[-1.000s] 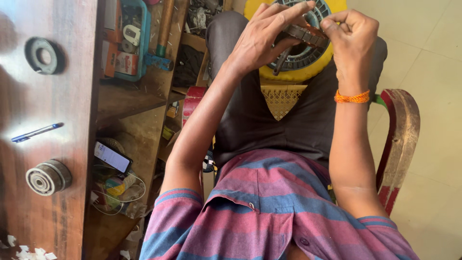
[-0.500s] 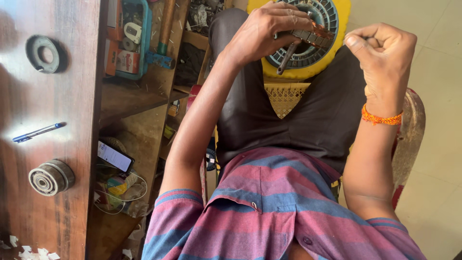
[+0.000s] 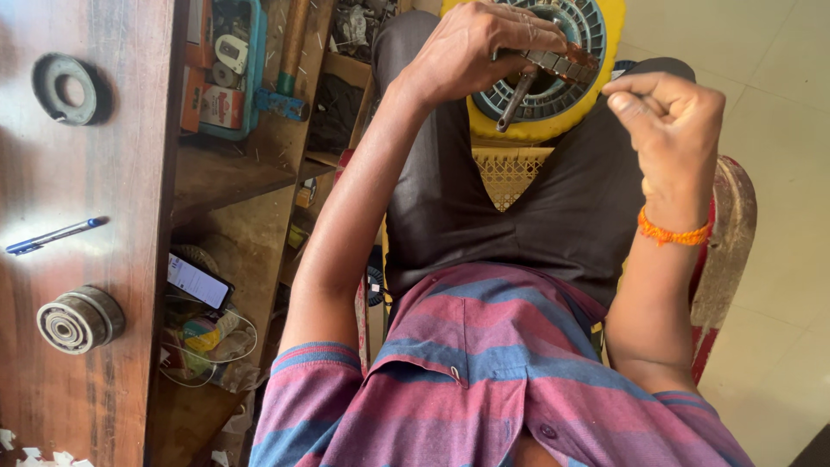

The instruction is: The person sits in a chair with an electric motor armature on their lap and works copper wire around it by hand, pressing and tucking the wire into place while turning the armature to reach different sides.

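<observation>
My left hand (image 3: pixel 480 47) grips a small metal motor part (image 3: pixel 553 62) with copper-coloured windings and a dark shaft that points down. It holds the part over a grey ribbed disc (image 3: pixel 577 35) set in a yellow round housing (image 3: pixel 510 130) on my lap. My right hand (image 3: pixel 670 108) is a closed fist to the right of the part, apart from it, with thumb and forefinger pinched together. Nothing visible shows in the fist. An orange thread band (image 3: pixel 674 232) circles that wrist.
A wooden table (image 3: pixel 130 173) on the left carries a metal ring (image 3: pixel 65 86), a blue pen (image 3: pixel 56 235) and a round bearing-like part (image 3: pixel 78 318). Beside it, shelves hold a blue tray (image 3: pixel 255 60), a hammer (image 3: pixel 290 52) and a phone (image 3: pixel 199 281). A red chair arm (image 3: pixel 731 233) is at right.
My right hand has come off the motor part and moved right and down, closing into a fist. My left hand keeps its grip on the part.
</observation>
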